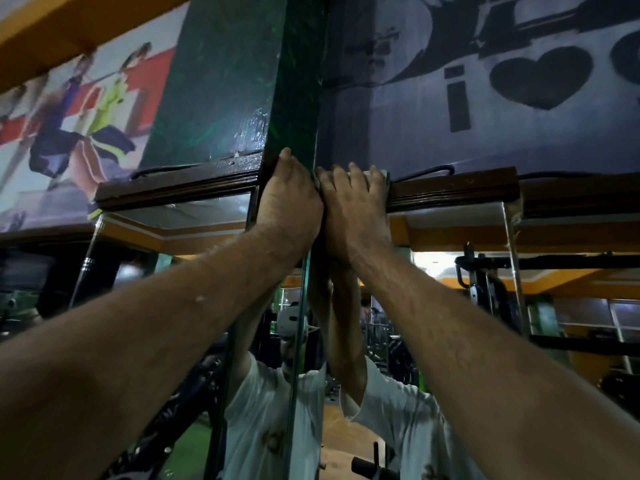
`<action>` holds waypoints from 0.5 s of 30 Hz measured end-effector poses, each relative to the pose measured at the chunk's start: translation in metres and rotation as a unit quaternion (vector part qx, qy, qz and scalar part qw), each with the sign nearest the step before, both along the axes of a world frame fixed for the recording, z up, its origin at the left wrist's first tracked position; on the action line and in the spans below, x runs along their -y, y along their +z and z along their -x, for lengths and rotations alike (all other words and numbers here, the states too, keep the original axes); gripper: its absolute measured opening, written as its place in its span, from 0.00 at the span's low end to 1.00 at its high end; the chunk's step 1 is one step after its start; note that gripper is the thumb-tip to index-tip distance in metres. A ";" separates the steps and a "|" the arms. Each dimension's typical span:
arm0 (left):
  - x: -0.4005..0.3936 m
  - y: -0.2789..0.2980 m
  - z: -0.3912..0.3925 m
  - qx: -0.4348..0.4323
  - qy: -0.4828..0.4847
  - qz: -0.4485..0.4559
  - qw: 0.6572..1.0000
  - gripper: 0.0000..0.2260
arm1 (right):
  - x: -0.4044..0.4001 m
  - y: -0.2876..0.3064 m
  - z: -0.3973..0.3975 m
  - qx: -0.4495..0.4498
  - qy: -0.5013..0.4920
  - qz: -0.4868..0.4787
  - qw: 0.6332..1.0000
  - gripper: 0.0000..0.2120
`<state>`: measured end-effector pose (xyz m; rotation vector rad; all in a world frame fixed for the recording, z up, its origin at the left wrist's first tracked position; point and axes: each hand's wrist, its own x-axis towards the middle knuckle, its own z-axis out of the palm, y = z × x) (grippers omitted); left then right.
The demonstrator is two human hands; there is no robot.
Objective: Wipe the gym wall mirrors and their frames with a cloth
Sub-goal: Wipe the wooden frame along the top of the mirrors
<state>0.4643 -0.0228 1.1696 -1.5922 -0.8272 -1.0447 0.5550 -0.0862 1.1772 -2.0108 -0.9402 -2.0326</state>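
Dark wooden mirror frame (450, 188), cloth (381, 176) under flat-pressed right grip (353, 202), left grip (287, 199) spread alongside.

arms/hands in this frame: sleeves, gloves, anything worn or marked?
Both forearms are bare, with no sleeves in direct view. The left hand and right hand wear no gloves, and no rings or watch show. A small pale speck sits on the left forearm. The mirror reflection shows short white T-shirt sleeves.
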 end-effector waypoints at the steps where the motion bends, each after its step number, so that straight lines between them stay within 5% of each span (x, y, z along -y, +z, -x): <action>1: 0.001 0.000 -0.001 0.002 -0.001 0.001 1.000 0.25 | 0.000 -0.002 0.000 0.001 0.005 0.006 1.000 0.39; 7: 0.005 0.003 -0.006 0.025 -0.030 0.032 0.999 0.25 | 0.017 0.003 -0.014 0.025 -0.004 -0.032 0.999 0.26; 15: 0.005 0.002 -0.019 0.014 -0.105 0.059 0.993 0.26 | 0.034 -0.002 -0.028 0.058 0.024 -0.020 0.998 0.28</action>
